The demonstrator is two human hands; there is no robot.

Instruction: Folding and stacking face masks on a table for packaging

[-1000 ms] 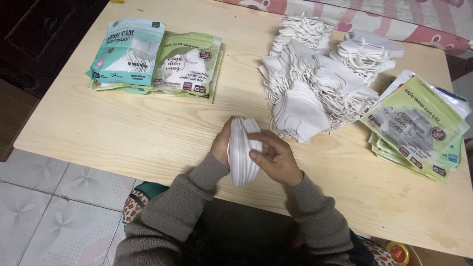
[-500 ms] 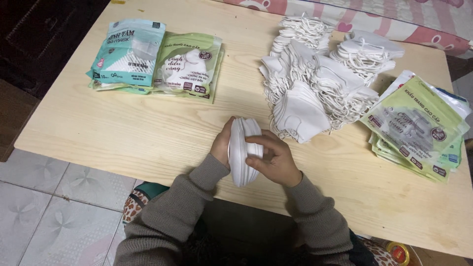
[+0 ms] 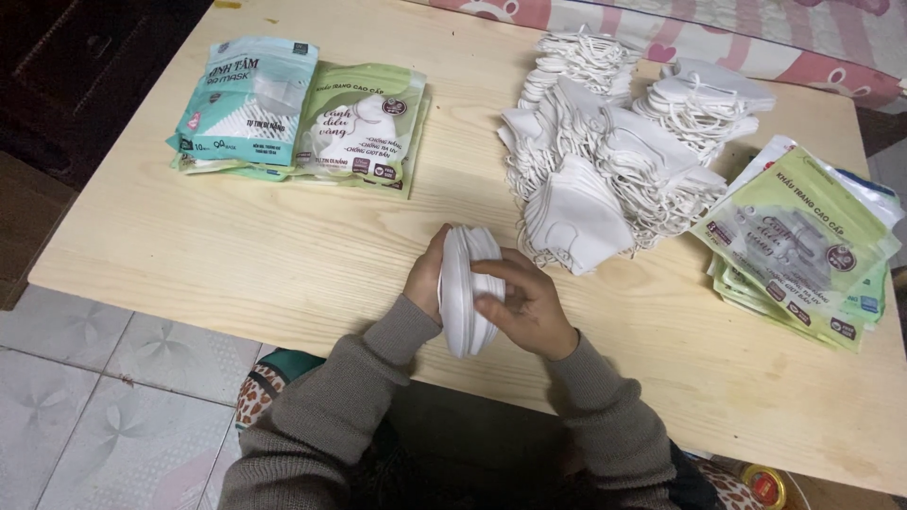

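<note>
- Two hands press one small stack of white folded face masks (image 3: 465,291) between them, just above the near edge of the wooden table (image 3: 283,255); this stack is the landmark for everything below.
- Left hand (image 3: 425,279) lies curled along the stack's left face, its fingers mostly hidden behind the masks.
- Right hand (image 3: 527,304) cups the stack's right side, with fingers (image 3: 496,283) bent over the front edge and pressing the layers together.
- Such masks look soft, very light and easily crushed; I judge the stack will fan out or slide apart unless squeezed flat from both faces, so the broad sides, not the ear loops, are the place to hold.
- Just beyond and to the right of the stack lies a big loose heap of white masks (image 3: 614,161), its ear loops tangled; single masks would likely snag when lifted.
- Further right of the stack sits a pile of green printed pouches (image 3: 803,246), which look flat and slick.
- Far to the left beyond the stack lie a teal mask packet (image 3: 250,99) and a green mask packet (image 3: 364,123), side by side and overlapping.
</note>
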